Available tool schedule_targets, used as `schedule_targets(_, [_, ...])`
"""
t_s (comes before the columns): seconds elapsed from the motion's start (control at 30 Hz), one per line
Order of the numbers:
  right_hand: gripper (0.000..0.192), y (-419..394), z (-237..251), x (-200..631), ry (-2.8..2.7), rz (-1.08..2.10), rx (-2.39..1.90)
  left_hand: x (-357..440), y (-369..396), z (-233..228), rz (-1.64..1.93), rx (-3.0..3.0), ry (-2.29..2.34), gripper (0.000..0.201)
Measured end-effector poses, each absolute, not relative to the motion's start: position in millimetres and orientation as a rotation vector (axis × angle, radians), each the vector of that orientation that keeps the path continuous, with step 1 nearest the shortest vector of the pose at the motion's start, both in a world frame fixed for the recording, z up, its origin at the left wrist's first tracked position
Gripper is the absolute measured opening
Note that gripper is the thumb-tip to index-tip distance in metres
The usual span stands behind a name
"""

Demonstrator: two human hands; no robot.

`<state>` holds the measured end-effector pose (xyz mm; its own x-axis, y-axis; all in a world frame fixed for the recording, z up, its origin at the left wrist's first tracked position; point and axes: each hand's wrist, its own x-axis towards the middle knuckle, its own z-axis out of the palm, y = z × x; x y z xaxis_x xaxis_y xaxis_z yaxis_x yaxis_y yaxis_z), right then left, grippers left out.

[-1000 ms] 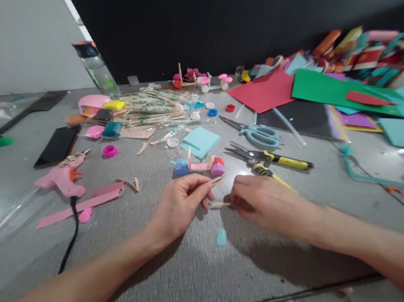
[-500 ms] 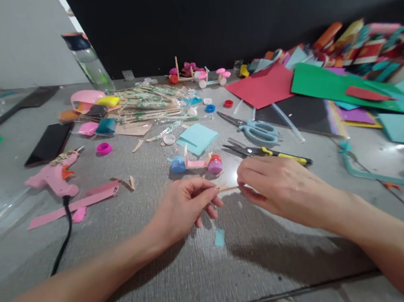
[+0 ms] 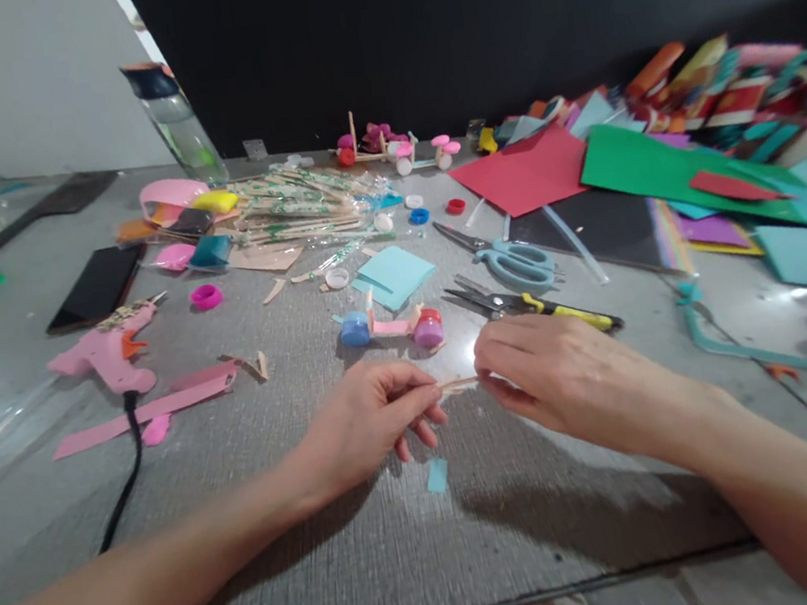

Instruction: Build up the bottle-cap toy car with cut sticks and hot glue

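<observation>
Between my two hands runs a thin wooden stick (image 3: 459,382), its ends hidden in my fingers. My left hand (image 3: 381,409) pinches its left end between thumb and forefinger, the other fingers loosely curled. At the right end my right hand (image 3: 545,362) closes its fingertips on the same stick. Just beyond my hands stands a small toy car (image 3: 392,326) with bottle-cap wheels in blue, red and purple and a pink strip between them. A small light-blue paper piece (image 3: 437,475) lies on the table in front of my left hand.
Yellow-black pliers (image 3: 533,308) and blue scissors (image 3: 511,261) lie beyond my right hand. At left are a pink glue gun (image 3: 108,352) with its black cord and a phone (image 3: 98,287). Wrapped sticks (image 3: 304,201), a water bottle (image 3: 176,124) and coloured sheets (image 3: 528,173) line the back.
Both hands keep hold of the stick in almost the same place. My left fingers have shifted very slightly; the things on the table look unchanged.
</observation>
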<state>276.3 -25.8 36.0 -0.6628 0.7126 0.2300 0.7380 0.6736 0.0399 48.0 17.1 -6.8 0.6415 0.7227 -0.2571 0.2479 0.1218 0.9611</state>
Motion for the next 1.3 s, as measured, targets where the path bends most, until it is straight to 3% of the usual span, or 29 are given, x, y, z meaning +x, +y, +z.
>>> schedule_targets(0.57, [0.004,-22.3,34.8,282.4,-2.21,0.794,-1.188,49.0,27.0,-2.6,0.392,1.111,0.712,0.023])
schedule_targets(0.67, [0.036,-25.5,30.5,277.4,-2.024,1.058,-1.189,49.2,24.7,-0.8,0.466,1.131,0.716,0.022])
schedule_targets(0.73, [0.041,-27.4,25.9,270.7,-1.896,1.158,-1.19,49.6,22.6,0.4,0.5,1.148,0.734,0.021])
schedule_targets(0.87, [0.014,-29.0,16.1,257.2,-1.75,1.174,-1.164,50.4,19.5,1.1,0.493,1.143,0.731,0.023])
schedule_targets(1.3, [0.019,-27.7,11.9,247.0,-1.539,1.318,-1.147,51.1,15.2,2.9,0.639,1.205,0.741,0.018])
